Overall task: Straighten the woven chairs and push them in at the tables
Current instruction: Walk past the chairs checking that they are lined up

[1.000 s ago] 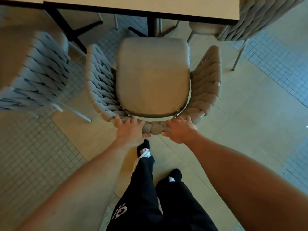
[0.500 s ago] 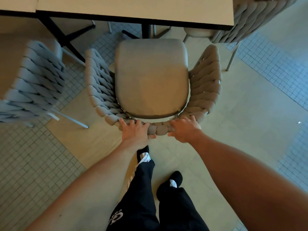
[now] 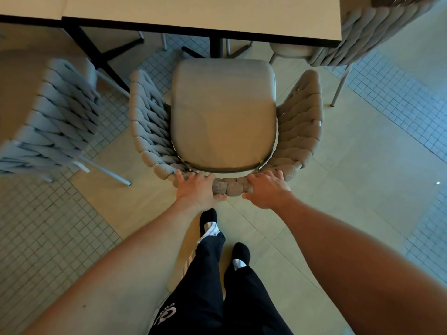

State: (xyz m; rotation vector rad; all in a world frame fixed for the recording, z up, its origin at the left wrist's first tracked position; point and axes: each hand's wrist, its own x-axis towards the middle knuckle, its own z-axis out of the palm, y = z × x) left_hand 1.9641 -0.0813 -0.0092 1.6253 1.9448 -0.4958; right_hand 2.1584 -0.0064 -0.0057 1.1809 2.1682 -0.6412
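floor [image 3: 362, 189]: beige slabs, small grey mosaic tiles | black trousers [image 3: 205, 286] | black shoes [image 3: 241, 252]

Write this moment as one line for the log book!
step: pushing chair in | left hand: grips woven chair backrest | right hand: grips backrest | seat front near table edge, not under

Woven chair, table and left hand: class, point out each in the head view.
woven chair [image 3: 223, 112], head view, on its seat cushion.
table [image 3: 198, 13], head view, on its bare top.
left hand [image 3: 196, 191], head view, on its back.

Three woven chairs [image 3: 223, 122] stand on the tiled floor [image 3: 362, 177].
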